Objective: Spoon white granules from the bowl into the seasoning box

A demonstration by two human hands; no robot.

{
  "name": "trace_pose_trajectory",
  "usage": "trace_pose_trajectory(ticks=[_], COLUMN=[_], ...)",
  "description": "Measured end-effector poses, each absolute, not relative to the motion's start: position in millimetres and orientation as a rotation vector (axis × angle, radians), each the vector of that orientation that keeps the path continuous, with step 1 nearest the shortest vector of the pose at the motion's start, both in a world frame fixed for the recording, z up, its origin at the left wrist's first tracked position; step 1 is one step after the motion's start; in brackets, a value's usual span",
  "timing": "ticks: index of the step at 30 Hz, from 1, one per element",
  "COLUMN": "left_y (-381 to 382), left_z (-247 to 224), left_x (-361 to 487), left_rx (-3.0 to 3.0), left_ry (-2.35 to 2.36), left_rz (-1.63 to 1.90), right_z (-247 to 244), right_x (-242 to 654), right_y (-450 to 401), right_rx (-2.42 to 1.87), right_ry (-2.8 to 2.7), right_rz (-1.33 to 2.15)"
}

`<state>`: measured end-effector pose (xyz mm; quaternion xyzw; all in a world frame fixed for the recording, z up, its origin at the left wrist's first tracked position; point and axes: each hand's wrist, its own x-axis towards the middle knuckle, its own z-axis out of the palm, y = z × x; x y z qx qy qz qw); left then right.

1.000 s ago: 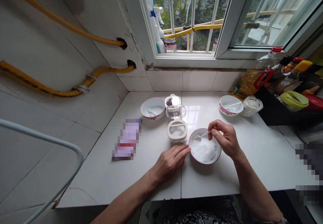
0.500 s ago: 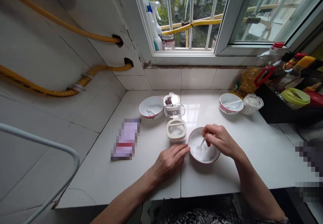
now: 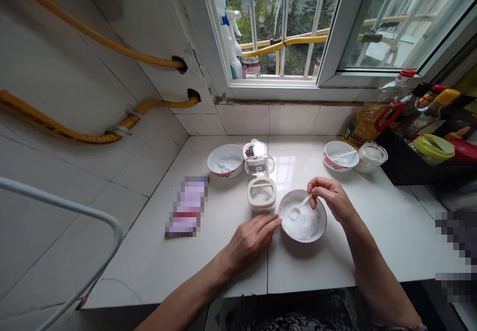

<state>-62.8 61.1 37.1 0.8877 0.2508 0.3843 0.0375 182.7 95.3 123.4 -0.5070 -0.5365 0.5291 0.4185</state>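
Note:
My right hand (image 3: 331, 199) is pinched on the thin handle of a small white spoon (image 3: 300, 207), whose scoop lies on a heap of white powder (image 3: 307, 223). The powder fills a white bowl with a pink rim (image 3: 302, 240). My left hand (image 3: 251, 240) lies on the tiled counter, its fingertips against the bowl's left rim. Its fingers hold nothing. A white lidded box (image 3: 261, 193) stands just left of the bowl, with its clear lid (image 3: 256, 155) flipped open behind it.
Two more white bowls with spoons (image 3: 225, 161) (image 3: 341, 155) stand at the back, beside a white tub (image 3: 370, 157). A pixelated packet (image 3: 187, 206) lies at left. Oil and sauce bottles (image 3: 367, 124) crowd the right. Yellow pipes (image 3: 122, 122) run along the tiled wall.
My right hand has shifted back toward the bowl's right rim, and the spoon has gone from steep to a low slant over the powder. My left hand has not moved.

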Motion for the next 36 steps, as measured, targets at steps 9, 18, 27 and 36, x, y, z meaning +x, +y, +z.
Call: trace_pose_trajectory(ticks=[9,18,27,36], left_y=[61.2,60.9,61.3,61.2], left_z=[40.9,40.5,38.6,37.0], left_x=[-61.6,-61.8,-62.7,-63.9], left_rx=[2.737,2.744,2.732,2.722], left_ry=[0.766,0.780,0.764,0.771], left_rz=[1.193,1.185,1.171,1.158], right_z=[115.0,104.9,125.3,127.2], right_x=[156.6,140.0,170.2,166.3], right_y=[88.0,84.5,78.1,75.7], right_rx=[-1.123,-0.825,-1.133,-1.216], right_ry=[-1.325,-2.108,-1.729,-1.933], right_rz=[1.010,0.154,0.609,0.866])
